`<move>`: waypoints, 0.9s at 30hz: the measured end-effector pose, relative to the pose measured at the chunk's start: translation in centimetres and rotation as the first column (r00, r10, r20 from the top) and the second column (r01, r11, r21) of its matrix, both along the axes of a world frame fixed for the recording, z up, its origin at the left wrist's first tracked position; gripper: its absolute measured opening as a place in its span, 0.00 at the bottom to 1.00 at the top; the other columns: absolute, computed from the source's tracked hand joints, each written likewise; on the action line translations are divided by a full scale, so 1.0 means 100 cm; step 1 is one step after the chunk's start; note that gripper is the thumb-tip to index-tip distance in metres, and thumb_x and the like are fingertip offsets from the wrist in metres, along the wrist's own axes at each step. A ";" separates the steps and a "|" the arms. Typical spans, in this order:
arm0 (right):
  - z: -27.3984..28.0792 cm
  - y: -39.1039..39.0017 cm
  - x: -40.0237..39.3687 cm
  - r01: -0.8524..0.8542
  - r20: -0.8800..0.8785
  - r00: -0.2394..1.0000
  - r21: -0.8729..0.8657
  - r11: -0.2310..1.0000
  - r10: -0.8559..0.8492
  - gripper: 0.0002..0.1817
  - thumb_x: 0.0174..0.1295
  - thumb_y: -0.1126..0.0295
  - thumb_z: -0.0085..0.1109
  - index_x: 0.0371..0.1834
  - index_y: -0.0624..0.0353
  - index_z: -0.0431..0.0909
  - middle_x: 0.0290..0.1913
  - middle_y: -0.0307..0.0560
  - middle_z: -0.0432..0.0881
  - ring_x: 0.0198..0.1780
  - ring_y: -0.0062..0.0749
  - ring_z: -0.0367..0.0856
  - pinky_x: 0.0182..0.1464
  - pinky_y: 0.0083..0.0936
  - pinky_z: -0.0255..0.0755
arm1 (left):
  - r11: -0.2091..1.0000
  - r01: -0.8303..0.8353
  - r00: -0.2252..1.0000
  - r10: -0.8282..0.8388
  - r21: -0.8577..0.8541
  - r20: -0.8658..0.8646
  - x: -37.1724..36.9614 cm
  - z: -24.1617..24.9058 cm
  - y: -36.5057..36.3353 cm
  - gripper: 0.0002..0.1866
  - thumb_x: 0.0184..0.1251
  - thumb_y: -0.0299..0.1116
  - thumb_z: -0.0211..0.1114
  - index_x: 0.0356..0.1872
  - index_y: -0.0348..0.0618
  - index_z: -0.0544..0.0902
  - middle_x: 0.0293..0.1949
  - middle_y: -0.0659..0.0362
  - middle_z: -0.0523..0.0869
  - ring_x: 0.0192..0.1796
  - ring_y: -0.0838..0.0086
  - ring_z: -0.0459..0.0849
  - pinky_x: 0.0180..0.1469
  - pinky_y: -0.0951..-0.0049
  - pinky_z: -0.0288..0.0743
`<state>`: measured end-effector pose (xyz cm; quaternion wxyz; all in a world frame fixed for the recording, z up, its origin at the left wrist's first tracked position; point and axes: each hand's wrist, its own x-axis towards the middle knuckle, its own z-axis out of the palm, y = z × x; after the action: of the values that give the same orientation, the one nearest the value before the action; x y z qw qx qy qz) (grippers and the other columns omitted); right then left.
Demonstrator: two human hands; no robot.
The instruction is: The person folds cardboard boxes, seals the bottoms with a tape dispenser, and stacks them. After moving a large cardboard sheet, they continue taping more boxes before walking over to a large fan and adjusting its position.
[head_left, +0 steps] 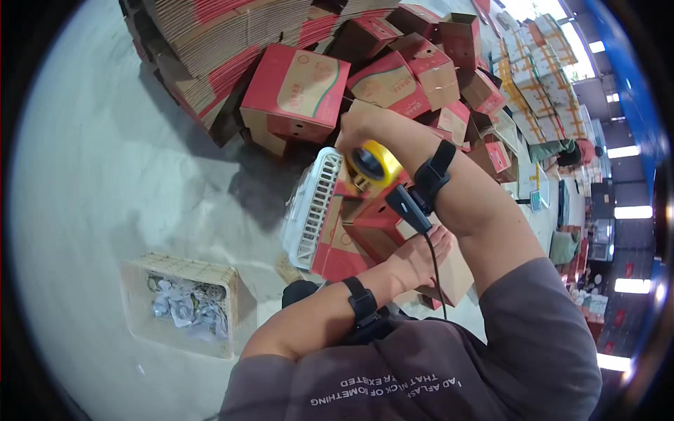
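My right hand is closed on a tape dispenser with a roll of yellow tape, above the far side of a red and brown cardboard box. Part of its grip is hidden by the hand and the roll. Nearer my body, my left hand lies with fingers stretched out against the box. A white slatted plastic crate stands at the left side of this box. Dark straps circle both wrists, and a small black device with a cable sits at the right one.
Red and brown cartons pile up ahead, beside tall stacks of flattened cardboard. On the floor at left stands a cream plastic crate holding crumpled wrappings. White taped boxes and a person are farther right.
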<state>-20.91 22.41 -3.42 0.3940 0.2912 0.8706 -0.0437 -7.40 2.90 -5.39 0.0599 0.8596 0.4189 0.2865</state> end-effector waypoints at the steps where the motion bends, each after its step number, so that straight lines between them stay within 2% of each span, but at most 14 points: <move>1: 0.014 -0.011 0.005 -0.079 0.150 0.985 -0.044 0.996 0.085 0.31 0.46 0.47 0.63 0.46 0.61 0.82 0.46 0.52 0.84 0.49 0.44 0.82 0.51 0.38 0.74 | 1.000 -0.008 1.000 0.008 0.017 -0.020 0.000 -0.001 -0.001 0.40 0.48 0.57 0.65 0.56 0.33 0.73 0.59 0.52 0.74 0.65 0.62 0.67 0.71 0.60 0.52; 3: 0.084 -0.016 0.027 -0.089 0.191 0.976 -0.106 0.990 0.108 0.27 0.53 0.47 0.57 0.41 0.62 0.83 0.39 0.53 0.84 0.42 0.42 0.83 0.43 0.38 0.74 | 1.000 -0.019 1.000 0.019 -0.003 0.004 0.002 0.000 -0.002 0.42 0.47 0.57 0.67 0.57 0.33 0.72 0.60 0.52 0.73 0.67 0.61 0.65 0.72 0.60 0.51; 5: 0.140 -0.006 0.060 -0.079 0.012 0.997 -0.173 0.982 0.082 0.24 0.57 0.49 0.56 0.33 0.64 0.82 0.28 0.50 0.83 0.32 0.37 0.82 0.36 0.31 0.73 | 1.000 -0.021 1.000 0.021 -0.020 0.009 0.001 0.005 0.001 0.43 0.46 0.56 0.68 0.59 0.33 0.71 0.61 0.52 0.72 0.69 0.60 0.63 0.72 0.60 0.50; 7: 0.186 -0.020 0.097 -0.030 -0.120 0.993 -0.141 0.990 0.013 0.22 0.59 0.52 0.56 0.35 0.64 0.80 0.27 0.50 0.82 0.31 0.38 0.82 0.35 0.33 0.73 | 0.984 0.029 0.999 -0.022 -0.176 0.041 -0.001 0.017 0.002 0.44 0.46 0.54 0.70 0.60 0.33 0.69 0.64 0.51 0.69 0.72 0.60 0.59 0.73 0.61 0.48; 8: 0.199 -0.032 0.121 0.007 -0.200 0.979 -0.142 0.990 -0.035 0.21 0.60 0.54 0.57 0.36 0.65 0.80 0.26 0.51 0.81 0.31 0.39 0.82 0.35 0.34 0.72 | 0.995 -0.002 0.996 0.011 -0.098 0.090 0.001 0.015 0.000 0.41 0.45 0.50 0.71 0.59 0.33 0.70 0.61 0.51 0.72 0.69 0.60 0.64 0.71 0.62 0.54; 9: 0.196 -0.038 0.149 -0.112 -0.334 0.939 -0.069 0.991 0.083 0.20 0.59 0.55 0.59 0.40 0.64 0.79 0.25 0.52 0.80 0.32 0.43 0.81 0.36 0.35 0.73 | 0.996 0.004 0.997 0.003 -0.089 0.075 0.001 0.007 -0.001 0.41 0.45 0.50 0.71 0.59 0.33 0.70 0.61 0.51 0.72 0.69 0.60 0.64 0.71 0.62 0.54; 11: 0.184 -0.050 0.205 -0.167 -0.596 0.789 0.028 0.986 0.150 0.21 0.58 0.56 0.61 0.44 0.64 0.78 0.29 0.55 0.78 0.34 0.48 0.80 0.37 0.36 0.73 | 0.998 0.016 0.965 -0.031 0.059 0.260 0.003 -0.009 -0.008 0.37 0.44 0.49 0.70 0.55 0.37 0.73 0.54 0.52 0.76 0.62 0.59 0.71 0.64 0.62 0.64; 13: 0.177 -0.077 0.251 -0.018 -0.708 0.706 -0.001 1.000 0.012 0.23 0.58 0.56 0.62 0.48 0.63 0.77 0.33 0.57 0.77 0.35 0.50 0.79 0.37 0.37 0.72 | 0.996 -0.026 0.969 0.006 0.082 0.246 0.004 -0.010 -0.011 0.35 0.43 0.49 0.70 0.53 0.39 0.75 0.51 0.54 0.77 0.58 0.60 0.73 0.60 0.63 0.67; 14: 0.173 -0.088 0.278 0.057 -0.699 0.714 -0.014 0.998 -0.051 0.26 0.58 0.55 0.62 0.52 0.63 0.75 0.37 0.57 0.76 0.34 0.51 0.78 0.37 0.37 0.72 | 0.993 -0.066 0.965 0.039 0.096 0.260 0.008 -0.010 -0.014 0.33 0.42 0.50 0.70 0.50 0.41 0.76 0.48 0.55 0.77 0.55 0.60 0.75 0.56 0.63 0.70; 15: 0.163 -0.098 0.309 0.048 -0.751 0.660 0.042 0.998 0.000 0.24 0.57 0.56 0.61 0.52 0.60 0.74 0.32 0.57 0.74 0.32 0.53 0.78 0.35 0.40 0.72 | 0.995 -0.046 0.968 0.022 0.091 0.250 0.011 -0.009 -0.016 0.33 0.42 0.50 0.70 0.50 0.41 0.76 0.48 0.55 0.77 0.55 0.60 0.75 0.56 0.63 0.70; 20: 0.178 -0.171 0.470 0.217 -0.684 0.706 -0.038 0.975 -0.183 0.25 0.55 0.58 0.63 0.54 0.58 0.74 0.36 0.55 0.74 0.34 0.49 0.79 0.35 0.39 0.73 | 0.989 -0.117 0.984 0.104 0.085 0.146 0.017 0.006 -0.015 0.33 0.40 0.50 0.72 0.49 0.45 0.78 0.48 0.58 0.76 0.53 0.61 0.74 0.55 0.60 0.68; 22: 0.179 -0.189 0.512 0.382 -0.519 0.765 -0.111 0.918 -0.381 0.25 0.54 0.57 0.64 0.54 0.57 0.74 0.38 0.55 0.74 0.36 0.48 0.79 0.37 0.39 0.74 | 0.991 -0.117 0.987 0.109 0.063 0.121 0.022 0.008 -0.016 0.34 0.38 0.50 0.73 0.49 0.45 0.77 0.49 0.58 0.76 0.54 0.61 0.73 0.56 0.59 0.68; 24: 0.127 -0.190 0.534 0.281 -0.503 0.810 -0.119 0.952 -0.301 0.26 0.54 0.55 0.64 0.53 0.58 0.74 0.39 0.56 0.75 0.38 0.49 0.79 0.39 0.41 0.75 | 0.992 -0.123 0.988 0.118 0.038 0.100 0.029 0.009 -0.017 0.37 0.34 0.47 0.76 0.51 0.46 0.77 0.51 0.57 0.75 0.56 0.60 0.72 0.58 0.58 0.67; 27: -0.006 -0.182 0.513 0.366 -0.595 0.727 -0.087 0.927 -0.343 0.30 0.53 0.49 0.62 0.53 0.59 0.73 0.41 0.60 0.75 0.39 0.53 0.80 0.40 0.42 0.75 | 0.988 -0.151 0.987 0.149 0.033 0.054 0.034 0.015 -0.020 0.38 0.34 0.47 0.77 0.52 0.45 0.76 0.51 0.57 0.74 0.56 0.59 0.72 0.58 0.58 0.67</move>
<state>30.36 4.24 -4.07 0.0768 0.4299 0.8788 -0.1924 -4.05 0.86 -3.91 0.0328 0.8191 0.4752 0.3198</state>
